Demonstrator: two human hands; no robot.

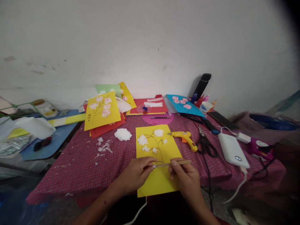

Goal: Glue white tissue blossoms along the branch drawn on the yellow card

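Note:
My right hand (184, 175) is closed around a pale, thin stick (186, 162), which points left across a yellow sheet (157, 184). At the stick's left tip, the thumb and fingers of my left hand (138, 175) pinch a small white paper piece (154, 166). Drawn brown branches on the sheet carry white tissue flowers (142, 140). Beside its right edge lies a yellow glue gun (185, 137), nozzle toward the drawing. Black scissors (205, 143) rest to the right of that. A stack of white tissue (123, 134) and torn white scraps (104, 148) lie to the left.
Finished-looking flower cards (102, 111) are piled at the back left. A blue card (185, 104) with pink flowers leans back right, near a paper cup (206, 107). A white power bank (233, 150) and cables (207, 175) occupy the right side of the checked tablecloth (77, 165).

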